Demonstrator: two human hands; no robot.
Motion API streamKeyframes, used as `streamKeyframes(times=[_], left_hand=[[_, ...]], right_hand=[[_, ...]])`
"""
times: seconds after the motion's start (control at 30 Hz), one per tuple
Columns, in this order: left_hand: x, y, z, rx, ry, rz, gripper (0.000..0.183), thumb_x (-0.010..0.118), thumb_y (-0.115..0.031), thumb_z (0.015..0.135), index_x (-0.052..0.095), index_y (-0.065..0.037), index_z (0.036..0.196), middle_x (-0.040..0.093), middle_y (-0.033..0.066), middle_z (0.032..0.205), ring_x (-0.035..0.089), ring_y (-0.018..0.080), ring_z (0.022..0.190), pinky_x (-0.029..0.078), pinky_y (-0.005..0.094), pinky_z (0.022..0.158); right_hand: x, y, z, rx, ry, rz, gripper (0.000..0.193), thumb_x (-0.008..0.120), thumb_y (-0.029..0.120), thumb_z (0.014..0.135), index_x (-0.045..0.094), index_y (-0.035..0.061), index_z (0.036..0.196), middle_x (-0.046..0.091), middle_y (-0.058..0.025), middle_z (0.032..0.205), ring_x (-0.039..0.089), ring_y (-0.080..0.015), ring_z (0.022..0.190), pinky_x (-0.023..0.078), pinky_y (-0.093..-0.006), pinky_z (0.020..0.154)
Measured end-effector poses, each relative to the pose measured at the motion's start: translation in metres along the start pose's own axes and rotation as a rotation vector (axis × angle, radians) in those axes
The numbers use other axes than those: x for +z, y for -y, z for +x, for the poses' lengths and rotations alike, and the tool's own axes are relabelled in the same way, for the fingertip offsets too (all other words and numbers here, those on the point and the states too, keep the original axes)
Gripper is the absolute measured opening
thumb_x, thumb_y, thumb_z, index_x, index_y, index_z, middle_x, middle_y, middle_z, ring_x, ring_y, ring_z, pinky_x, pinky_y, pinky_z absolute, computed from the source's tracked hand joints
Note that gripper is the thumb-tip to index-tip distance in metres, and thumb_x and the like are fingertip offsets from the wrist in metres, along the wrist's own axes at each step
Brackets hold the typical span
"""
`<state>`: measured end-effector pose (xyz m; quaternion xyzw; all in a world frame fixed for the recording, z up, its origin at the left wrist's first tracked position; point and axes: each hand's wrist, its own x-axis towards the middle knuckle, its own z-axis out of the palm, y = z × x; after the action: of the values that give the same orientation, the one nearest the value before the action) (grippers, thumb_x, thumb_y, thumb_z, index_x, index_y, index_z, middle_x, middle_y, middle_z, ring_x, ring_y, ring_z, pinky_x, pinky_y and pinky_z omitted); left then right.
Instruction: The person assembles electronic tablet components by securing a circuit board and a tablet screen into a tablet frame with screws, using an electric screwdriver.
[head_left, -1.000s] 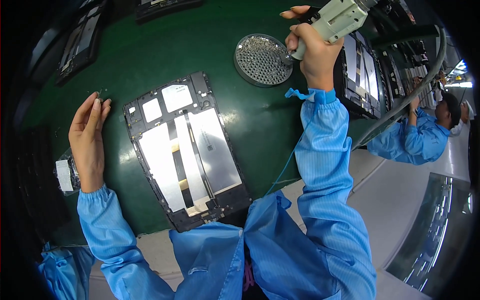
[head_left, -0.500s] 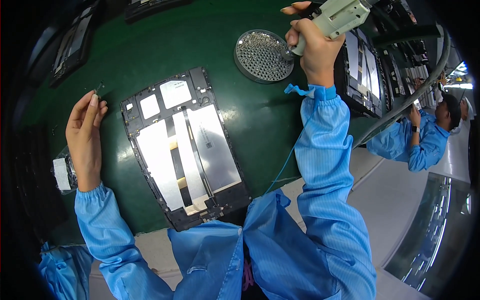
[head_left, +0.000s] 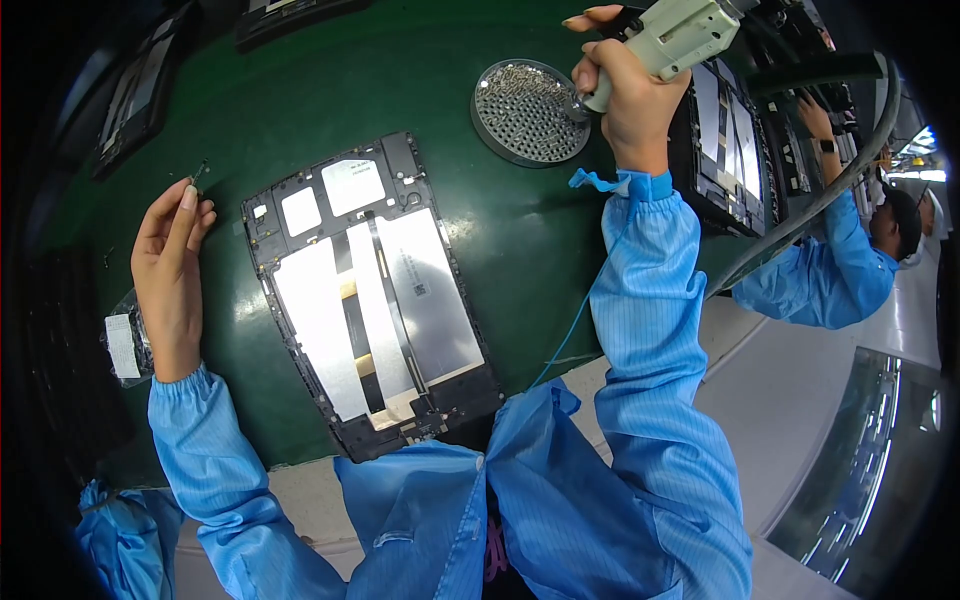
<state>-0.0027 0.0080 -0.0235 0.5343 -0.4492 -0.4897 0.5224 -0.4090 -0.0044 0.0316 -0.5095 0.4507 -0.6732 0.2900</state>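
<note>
Two bare hands work over a green bench: the right hand (head_left: pixel 630 90), arm stretched toward the far edge, is wrapped tightly around a pale electric screwdriver (head_left: pixel 672 36) whose tip sits at the rim of a round screw tray (head_left: pixel 523 112). The left hand (head_left: pixel 172 270) rests flat near the left edge, fingers together and holding nothing, just beside an open tablet back frame (head_left: pixel 370 295) lying mid-bench.

1 open tablet frame (head_left: pixel 370 290), 1 round screw tray (head_left: pixel 527 110), 1 electric screwdriver (head_left: pixel 672 38), 2 hands: left (head_left: pixel 172 275), right (head_left: pixel 622 95).
</note>
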Motion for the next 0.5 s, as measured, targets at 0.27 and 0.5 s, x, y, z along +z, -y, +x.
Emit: streamKeyframes(times=[0.27,0.5], left_hand=[[0.0042,-0.0004,0.0004,0.001,0.004,0.01,0.029,0.067,-0.016,0.094,0.065,0.0,0.118,0.065,0.0076,0.103,0.065,0.015,0.095,0.053,0.0276,0.092],[0.0058,-0.0049,-0.0007,-0.002,0.018,0.035,0.029,0.067,-0.015,0.094,0.065,0.0,0.118,0.066,0.0069,0.104,0.064,0.0138,0.095,0.052,0.0262,0.089]], right_hand=[[-0.0036,0.002,-0.0005,0.004,0.004,-0.013,0.028,0.053,-0.009,0.078,0.06,-0.0044,0.105,0.069,-0.0142,0.092,0.056,-0.012,0.052,0.048,-0.0242,0.049],[0.0008,0.006,0.0003,-0.001,0.025,-0.018,0.027,0.053,-0.008,0.078,0.059,-0.0053,0.105,0.068,-0.0149,0.092,0.055,-0.0121,0.051,0.049,-0.0248,0.049]])
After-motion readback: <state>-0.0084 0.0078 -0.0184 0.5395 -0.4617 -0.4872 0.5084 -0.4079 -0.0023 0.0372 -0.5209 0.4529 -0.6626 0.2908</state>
